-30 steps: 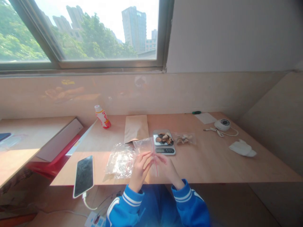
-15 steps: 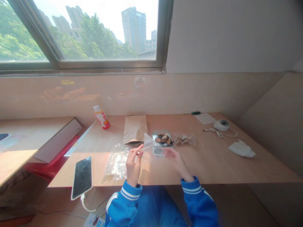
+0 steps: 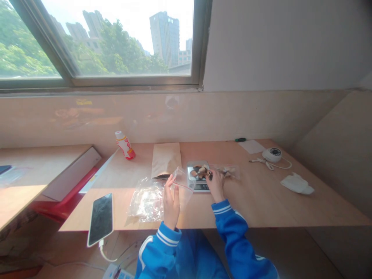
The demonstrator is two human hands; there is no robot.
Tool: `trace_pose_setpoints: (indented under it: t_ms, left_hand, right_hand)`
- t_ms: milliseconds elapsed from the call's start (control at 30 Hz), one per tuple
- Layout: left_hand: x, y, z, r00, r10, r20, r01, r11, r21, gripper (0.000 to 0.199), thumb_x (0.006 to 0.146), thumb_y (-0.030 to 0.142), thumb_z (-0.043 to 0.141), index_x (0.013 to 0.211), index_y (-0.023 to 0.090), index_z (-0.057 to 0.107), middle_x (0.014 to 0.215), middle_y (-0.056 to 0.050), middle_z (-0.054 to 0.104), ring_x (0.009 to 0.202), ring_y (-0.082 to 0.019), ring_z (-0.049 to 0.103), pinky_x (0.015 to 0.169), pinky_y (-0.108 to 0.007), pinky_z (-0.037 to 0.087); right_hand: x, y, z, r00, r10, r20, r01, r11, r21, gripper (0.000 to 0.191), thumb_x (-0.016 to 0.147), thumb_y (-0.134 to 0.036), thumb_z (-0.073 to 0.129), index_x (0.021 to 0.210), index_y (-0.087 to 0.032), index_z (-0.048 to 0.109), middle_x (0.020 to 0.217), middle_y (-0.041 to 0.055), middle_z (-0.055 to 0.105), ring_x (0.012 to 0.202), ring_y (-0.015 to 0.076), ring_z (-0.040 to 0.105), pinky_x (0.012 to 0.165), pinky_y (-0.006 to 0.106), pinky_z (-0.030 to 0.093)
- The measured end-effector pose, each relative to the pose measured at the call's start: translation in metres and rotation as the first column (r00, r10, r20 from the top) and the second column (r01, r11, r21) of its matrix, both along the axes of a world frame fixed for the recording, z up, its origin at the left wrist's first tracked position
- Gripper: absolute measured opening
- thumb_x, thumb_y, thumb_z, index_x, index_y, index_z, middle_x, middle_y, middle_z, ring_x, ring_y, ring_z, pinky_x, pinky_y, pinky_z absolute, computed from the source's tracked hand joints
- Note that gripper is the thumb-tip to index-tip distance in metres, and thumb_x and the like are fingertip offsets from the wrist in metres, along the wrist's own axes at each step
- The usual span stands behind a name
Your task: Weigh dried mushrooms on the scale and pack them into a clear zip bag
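1. My phone (image 3: 100,219) lies face up at the near edge of the bench (image 3: 255,203), with a white cable (image 3: 102,248) at its lower end.
2. Just right of the phone, a crumpled plastic bag (image 3: 147,201) lies flat on the bench.
3. Toward the back, a small white-and-red bottle (image 3: 124,145) stands to the left of a flat paper bag (image 3: 165,159).
4. My left hand (image 3: 171,205) is raised, with the fingers and thumb pinching the edge of a clear zip bag (image 3: 182,182). The bag hangs open above the bench, just left of the scale, with its red seal strip across the top.
5. A kitchen scale (image 3: 198,176) holds brown dried pieces (image 3: 199,170) on its metal tray. My right hand (image 3: 215,185) is over the tray's right side, its fingers pinching a dark piece.
6. Just right of that hand lies a small clear bag of pale pieces (image 3: 229,171).
7. Farther right are a round white gadget (image 3: 272,154) with its cord and a crumpled white cloth (image 3: 297,183).
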State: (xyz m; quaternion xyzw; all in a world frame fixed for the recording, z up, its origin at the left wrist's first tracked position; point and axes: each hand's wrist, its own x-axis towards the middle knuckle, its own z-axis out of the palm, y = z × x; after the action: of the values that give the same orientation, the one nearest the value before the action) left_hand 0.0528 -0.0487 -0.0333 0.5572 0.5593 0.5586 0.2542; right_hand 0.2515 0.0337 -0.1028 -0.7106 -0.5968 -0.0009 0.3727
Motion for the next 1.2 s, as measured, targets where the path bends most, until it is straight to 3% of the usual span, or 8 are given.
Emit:
trace_pose_setpoints:
  t_ms: [133, 300, 467, 567, 733, 933, 1100, 1200]
  left_hand:
    - [0.005, -0.003, -0.006, 0.998, 0.006, 0.068, 0.001, 0.995, -0.102, 0.044, 0.094, 0.043, 0.033, 0.129, 0.019, 0.042, 0.142, -0.014, 0.043, 0.133, -0.022, 0.038, 0.11, -0.042, 0.032]
    - [0.006, -0.007, -0.007, 0.997, -0.045, 0.07, 0.051, 0.995, -0.089, 0.045, 0.094, 0.042, 0.032, 0.132, 0.019, 0.039, 0.143, -0.013, 0.042, 0.135, -0.022, 0.035, 0.111, -0.043, 0.028]
    - [0.007, -0.008, -0.006, 0.996, -0.08, 0.042, 0.084, 0.989, -0.125, 0.045, 0.094, 0.042, 0.032, 0.133, 0.019, 0.038, 0.142, -0.013, 0.043, 0.134, -0.022, 0.036, 0.112, -0.045, 0.026]
    - [0.01, -0.009, -0.003, 0.994, -0.096, 0.059, 0.103, 0.987, -0.126, 0.046, 0.094, 0.043, 0.032, 0.132, 0.019, 0.039, 0.14, -0.014, 0.044, 0.133, -0.022, 0.037, 0.111, -0.046, 0.027]
    - [0.012, -0.012, -0.001, 0.989, -0.111, 0.101, 0.118, 0.991, -0.059, 0.042, 0.094, 0.04, 0.034, 0.131, 0.021, 0.041, 0.138, -0.011, 0.046, 0.131, -0.021, 0.039, 0.11, -0.045, 0.03]
    - [0.011, -0.018, -0.005, 0.985, -0.114, 0.132, 0.122, 0.991, -0.052, 0.039, 0.095, 0.039, 0.03, 0.13, 0.023, 0.04, 0.138, -0.01, 0.046, 0.132, -0.02, 0.038, 0.111, -0.043, 0.028]
    - [0.012, -0.02, -0.007, 0.981, -0.111, 0.161, 0.124, 0.99, -0.071, 0.04, 0.095, 0.041, 0.03, 0.129, 0.023, 0.039, 0.138, -0.01, 0.046, 0.131, -0.02, 0.039, 0.111, -0.042, 0.028]
    - [0.014, -0.02, -0.006, 0.979, -0.086, 0.186, 0.1, 0.992, -0.071, 0.04, 0.095, 0.042, 0.03, 0.128, 0.023, 0.04, 0.135, -0.01, 0.049, 0.127, -0.02, 0.044, 0.108, -0.042, 0.033]
  right_hand:
    - [0.004, -0.005, 0.002, 0.986, 0.043, -0.163, -0.03, 0.996, 0.078, 0.028, 0.081, -0.025, 0.046, 0.101, -0.013, 0.061, 0.094, 0.0145, 0.064, 0.09, 0.027, 0.055, 0.083, 0.042, 0.044]
    - [0.008, -0.011, 0.018, 0.928, 0.062, -0.367, -0.01, 0.99, 0.142, 0.033, 0.08, -0.033, 0.048, 0.102, -0.013, 0.062, 0.098, 0.0162, 0.065, 0.089, 0.026, 0.058, 0.083, 0.044, 0.047]
    - [-0.006, -0.029, 0.063, 0.813, 0.157, -0.561, -0.079, 0.984, 0.16, 0.036, 0.077, -0.032, 0.056, 0.108, -0.014, 0.062, 0.1, 0.0132, 0.066, 0.075, 0.0194, 0.06, 0.074, 0.038, 0.051]
    - [-0.023, -0.042, 0.094, 0.771, 0.285, -0.57, -0.246, 0.958, 0.146, 0.038, 0.077, -0.027, 0.057, 0.114, -0.018, 0.06, 0.103, 0.0103, 0.066, 0.078, 0.0181, 0.061, 0.074, 0.035, 0.052]
    - [-0.041, -0.057, 0.12, 0.639, 0.552, -0.535, -0.627, 0.777, 0.053, 0.046, 0.071, -0.011, 0.054, 0.114, -0.023, 0.061, 0.105, 0.0037, 0.066, 0.091, 0.0174, 0.063, 0.08, 0.032, 0.052]
    - [-0.033, -0.061, 0.123, 0.466, 0.619, -0.632, -0.804, 0.594, -0.012, 0.05, 0.071, -0.013, 0.059, 0.12, -0.024, 0.057, 0.118, 0.0051, 0.061, 0.096, 0.0181, 0.063, 0.085, 0.034, 0.052]
    - [-0.027, -0.059, 0.131, 0.535, 0.625, -0.568, -0.767, 0.641, -0.017, 0.041, 0.072, -0.027, 0.068, 0.112, -0.024, 0.062, 0.113, 0.0046, 0.062, 0.094, 0.019, 0.062, 0.084, 0.036, 0.052]
    - [-0.026, -0.05, 0.128, 0.612, 0.629, -0.48, -0.695, 0.717, 0.054, 0.028, 0.082, -0.033, 0.057, 0.108, -0.024, 0.063, 0.109, 0.0052, 0.063, 0.098, 0.0189, 0.06, 0.086, 0.035, 0.05]
